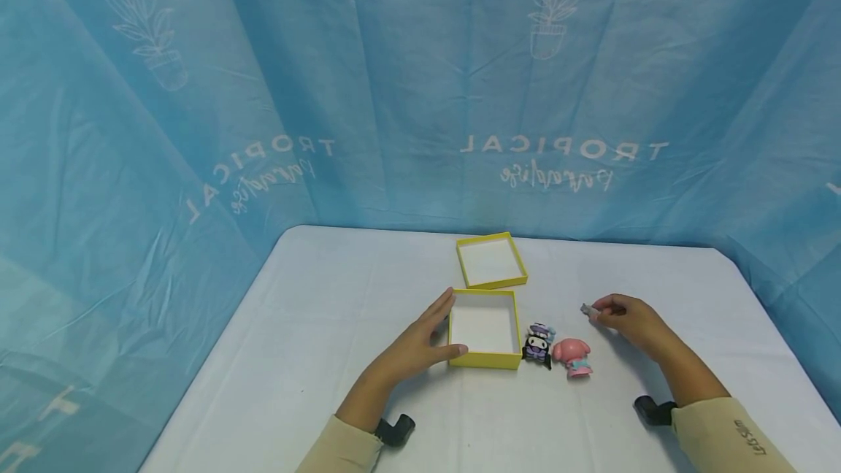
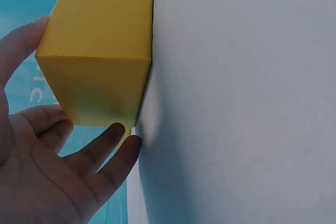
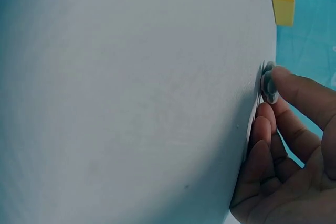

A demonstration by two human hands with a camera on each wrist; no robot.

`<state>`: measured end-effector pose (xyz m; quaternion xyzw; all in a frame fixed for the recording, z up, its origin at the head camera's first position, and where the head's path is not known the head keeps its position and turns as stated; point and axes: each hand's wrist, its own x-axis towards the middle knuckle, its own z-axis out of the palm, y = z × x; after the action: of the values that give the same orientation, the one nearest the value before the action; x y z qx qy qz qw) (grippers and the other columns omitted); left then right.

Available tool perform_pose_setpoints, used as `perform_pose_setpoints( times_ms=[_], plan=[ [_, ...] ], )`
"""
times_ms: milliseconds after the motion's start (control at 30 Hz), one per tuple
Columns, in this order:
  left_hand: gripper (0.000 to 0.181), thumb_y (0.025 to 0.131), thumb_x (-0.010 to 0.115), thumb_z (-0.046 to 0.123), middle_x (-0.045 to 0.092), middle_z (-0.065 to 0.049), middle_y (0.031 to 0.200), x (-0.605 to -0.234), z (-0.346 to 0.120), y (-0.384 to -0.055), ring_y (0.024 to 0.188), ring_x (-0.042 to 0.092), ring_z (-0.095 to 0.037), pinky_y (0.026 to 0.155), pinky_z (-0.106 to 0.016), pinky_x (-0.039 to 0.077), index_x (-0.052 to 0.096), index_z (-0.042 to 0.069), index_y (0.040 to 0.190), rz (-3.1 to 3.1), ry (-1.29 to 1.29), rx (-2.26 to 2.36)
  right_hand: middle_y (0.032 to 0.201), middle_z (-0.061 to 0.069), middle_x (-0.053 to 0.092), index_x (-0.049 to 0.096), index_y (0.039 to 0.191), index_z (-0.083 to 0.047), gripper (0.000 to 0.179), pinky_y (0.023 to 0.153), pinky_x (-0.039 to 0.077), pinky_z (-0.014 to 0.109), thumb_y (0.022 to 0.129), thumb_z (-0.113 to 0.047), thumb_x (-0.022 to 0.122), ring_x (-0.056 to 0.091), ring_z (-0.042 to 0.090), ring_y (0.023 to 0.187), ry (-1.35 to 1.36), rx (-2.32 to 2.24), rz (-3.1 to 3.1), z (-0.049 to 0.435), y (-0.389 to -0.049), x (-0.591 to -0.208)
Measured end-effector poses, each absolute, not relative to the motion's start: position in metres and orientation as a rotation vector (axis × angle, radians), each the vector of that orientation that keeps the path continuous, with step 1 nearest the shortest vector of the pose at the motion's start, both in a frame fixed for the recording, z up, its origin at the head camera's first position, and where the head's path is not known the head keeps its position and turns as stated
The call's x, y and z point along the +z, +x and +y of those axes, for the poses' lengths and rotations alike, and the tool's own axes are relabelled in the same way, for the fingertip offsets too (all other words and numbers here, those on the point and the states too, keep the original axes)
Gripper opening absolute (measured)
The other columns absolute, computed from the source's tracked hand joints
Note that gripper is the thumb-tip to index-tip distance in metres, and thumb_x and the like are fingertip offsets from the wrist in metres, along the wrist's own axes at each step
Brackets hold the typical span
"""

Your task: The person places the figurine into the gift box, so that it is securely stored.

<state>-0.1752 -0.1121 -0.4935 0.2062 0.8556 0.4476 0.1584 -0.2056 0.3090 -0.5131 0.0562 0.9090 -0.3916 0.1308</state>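
Note:
A yellow open box [image 1: 484,360] with a white inside sits on the white table. My left hand [image 1: 415,344] rests at its left side, thumb on the near rim and fingers along the far left corner. In the left wrist view, the fingers of that hand [image 2: 50,166] are spread beside the yellow wall. My right hand [image 1: 632,320] pinches a small grey object [image 1: 587,309] between thumb and fingers, at the table surface; its exact kind is unclear. The right wrist view shows this grey object [image 3: 270,83] with a rounded, lobed outline.
A yellow-rimmed lid [image 1: 491,261] lies inside up behind the box. Right of the box are a black-and-purple figurine [image 1: 537,347] and a pink figurine [image 1: 572,356], close together. Blue printed curtains [image 1: 407,93] hang behind and beside the table.

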Motion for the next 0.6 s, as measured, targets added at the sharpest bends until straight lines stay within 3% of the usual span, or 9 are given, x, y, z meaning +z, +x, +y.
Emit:
perform_pose_setpoints(
  times_ms=[300,600],
  plan=[
    [0.097,0.089,0.072,0.054,0.0,0.025,0.168,-0.4942,-0.1128,-0.1764,0.16,0.006,-0.023,0.128,-0.055,0.018,0.012,0.036,0.163,2.445,0.591,1.271,0.109,0.014,0.061,0.064,0.124,-0.002,0.041,0.071,0.044,0.029,0.097,-0.033,0.067,0.051,0.027,0.098,0.178,-1.124,2.625,0.31,-0.2041,-0.5105],
    [0.098,0.088,0.072,0.054,0.0,0.023,0.168,-0.4941,-0.1132,-0.1769,0.16,0.005,-0.022,0.128,-0.054,0.017,0.011,0.037,0.163,2.447,0.599,1.26,0.129,0.024,0.059,0.062,0.127,-0.004,0.041,0.077,0.048,0.031,0.1,-0.035,0.06,0.053,0.033,0.108,0.219,-1.155,2.585,0.3109,-0.2027,-0.5075]
  ],
)
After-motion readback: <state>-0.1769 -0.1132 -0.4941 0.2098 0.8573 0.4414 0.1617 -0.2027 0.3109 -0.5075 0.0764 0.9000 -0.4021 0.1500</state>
